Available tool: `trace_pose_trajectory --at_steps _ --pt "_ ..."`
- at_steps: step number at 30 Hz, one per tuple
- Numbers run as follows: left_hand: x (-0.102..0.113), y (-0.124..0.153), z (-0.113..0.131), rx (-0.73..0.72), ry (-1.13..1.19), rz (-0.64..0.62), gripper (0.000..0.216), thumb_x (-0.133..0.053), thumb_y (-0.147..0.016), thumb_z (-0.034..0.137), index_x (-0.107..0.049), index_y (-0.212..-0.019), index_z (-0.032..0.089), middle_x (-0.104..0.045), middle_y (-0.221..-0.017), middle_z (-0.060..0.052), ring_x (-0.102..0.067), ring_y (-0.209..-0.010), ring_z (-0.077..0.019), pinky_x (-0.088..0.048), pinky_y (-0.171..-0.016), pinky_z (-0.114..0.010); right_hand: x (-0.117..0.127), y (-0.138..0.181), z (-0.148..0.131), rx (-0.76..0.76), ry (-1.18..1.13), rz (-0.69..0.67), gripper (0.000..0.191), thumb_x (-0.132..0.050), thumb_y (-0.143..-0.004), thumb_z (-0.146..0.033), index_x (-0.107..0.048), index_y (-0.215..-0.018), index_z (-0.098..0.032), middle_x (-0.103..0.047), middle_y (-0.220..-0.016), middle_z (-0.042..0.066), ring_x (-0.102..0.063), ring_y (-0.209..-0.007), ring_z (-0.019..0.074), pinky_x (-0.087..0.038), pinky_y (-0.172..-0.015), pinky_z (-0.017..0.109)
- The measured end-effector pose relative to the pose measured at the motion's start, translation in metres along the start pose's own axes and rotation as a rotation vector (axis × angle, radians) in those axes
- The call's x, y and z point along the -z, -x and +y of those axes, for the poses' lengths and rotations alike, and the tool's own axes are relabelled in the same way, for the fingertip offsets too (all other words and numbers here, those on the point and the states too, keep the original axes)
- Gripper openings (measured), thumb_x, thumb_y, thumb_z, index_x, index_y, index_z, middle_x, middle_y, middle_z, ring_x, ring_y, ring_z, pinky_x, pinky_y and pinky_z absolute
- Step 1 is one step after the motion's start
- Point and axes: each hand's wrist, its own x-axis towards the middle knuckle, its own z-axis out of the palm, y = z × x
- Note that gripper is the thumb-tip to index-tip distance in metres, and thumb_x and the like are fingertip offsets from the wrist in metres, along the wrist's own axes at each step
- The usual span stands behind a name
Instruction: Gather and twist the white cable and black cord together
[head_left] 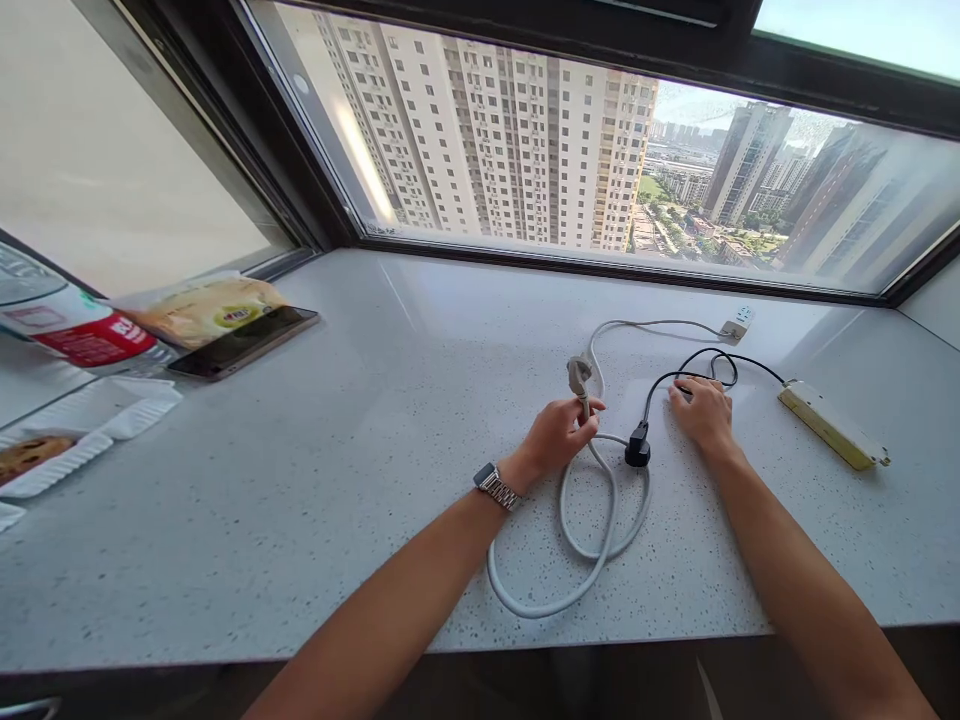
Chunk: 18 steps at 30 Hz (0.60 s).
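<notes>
While the left hand (559, 432) pinches the grey cable (592, 545) just below its plug (579, 374), coils lying on the sill (315, 480), the right hand (701, 410) rests flat, seemingly ungripping, on the black cord (701, 365). Step in hand: sorting leads; freeing the black plug (638, 448), touching the grey loop, wants care

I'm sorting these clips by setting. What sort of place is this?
Probably a high-rise flat: a speckled stone window ledge under a wide window facing apartment towers, with a phone and snack packets lying about.

Speckled windowsill counter (375, 480) under cables (592, 560), phone (244, 342).
</notes>
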Motion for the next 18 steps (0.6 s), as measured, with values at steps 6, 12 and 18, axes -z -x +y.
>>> trace_pose_trajectory --at_steps 6,12,18 --pt "-0.001 -0.002 -0.006 0.041 -0.026 -0.011 0.028 -0.046 -0.083 0.029 -0.066 -0.091 0.012 -0.042 -0.049 0.005 -0.039 -0.045 -0.0104 -0.026 -0.046 -0.022 0.010 -0.004 0.013 -0.162 0.004 0.108 0.033 -0.054 -0.083 -0.035 -0.062 -0.107 -0.015 -0.061 -0.115 0.014 -0.047 -0.115 0.0327 -0.035 -0.092 0.047" --pt "-0.003 -0.003 -0.007 0.034 -0.031 -0.008 0.029 -0.046 -0.083 0.031 -0.067 -0.091 0.012 -0.042 -0.050 0.005 -0.039 -0.046 -0.0106 -0.025 -0.047 -0.023 0.003 0.003 -0.007 0.325 0.021 0.103 0.042 -0.052 -0.080 -0.020 -0.059 -0.121 -0.022 -0.053 -0.131 0.011 -0.046 -0.115 0.0315 -0.039 -0.087 0.045" --pt "-0.002 -0.003 -0.005 0.046 -0.030 -0.005 0.029 -0.047 -0.083 0.031 -0.067 -0.091 0.012 -0.043 -0.049 0.005 -0.039 -0.045 -0.0102 -0.025 -0.046 -0.023 0.002 0.010 -0.018 0.666 -0.079 -0.145 0.019 -0.057 -0.082 -0.020 -0.073 -0.090 -0.026 -0.069 -0.102 0.005 -0.053 -0.100 0.0258 -0.039 -0.084 0.040"
